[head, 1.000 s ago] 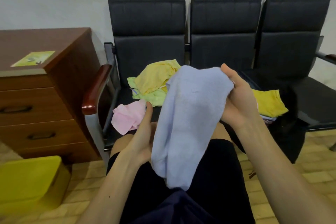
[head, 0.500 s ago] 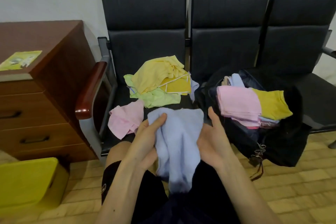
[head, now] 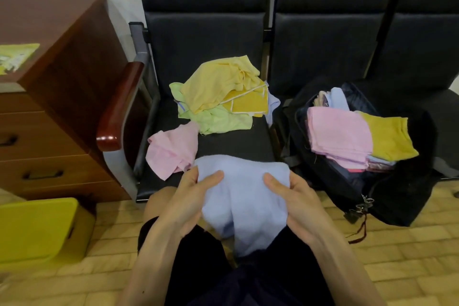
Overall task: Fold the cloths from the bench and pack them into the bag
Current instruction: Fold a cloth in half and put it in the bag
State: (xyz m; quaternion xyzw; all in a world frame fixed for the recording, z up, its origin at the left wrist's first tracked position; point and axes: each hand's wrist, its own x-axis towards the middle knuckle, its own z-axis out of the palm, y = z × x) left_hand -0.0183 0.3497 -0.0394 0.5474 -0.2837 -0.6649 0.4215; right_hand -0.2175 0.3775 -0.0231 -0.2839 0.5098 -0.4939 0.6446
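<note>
Pinching the top edge of a pale blue cloth from both sides, the left grip and the right grip each lay a thumb on the near face. The fingers of both curl out of sight behind it. Both grips are closed on the fabric, with nothing else in them.

Between the grips the cloth rises in a soft hump, and below them it drapes over the person's lap in loose lengthwise folds. Holding it by two points on one edge lets it hang by its own weight. I judge this is meant to square it up for a fold, since it is not yet a neat rectangle. The cloth looks thick, matte and limp, like towelling.

Just beyond the left grip a crumpled pink cloth lies on the dark padded seat of the desk, near its front edge. Farther beyond both grips is an unfolded heap of yellow and green cloths, creased and overlapping.

To the right of the right grip a black bag slumps open, soft-sided, with a zip pull dangling. Inside it a flat folded pink stack and a mustard cloth lie side by side. Their edges are straight, probably so they pack flat.
</note>
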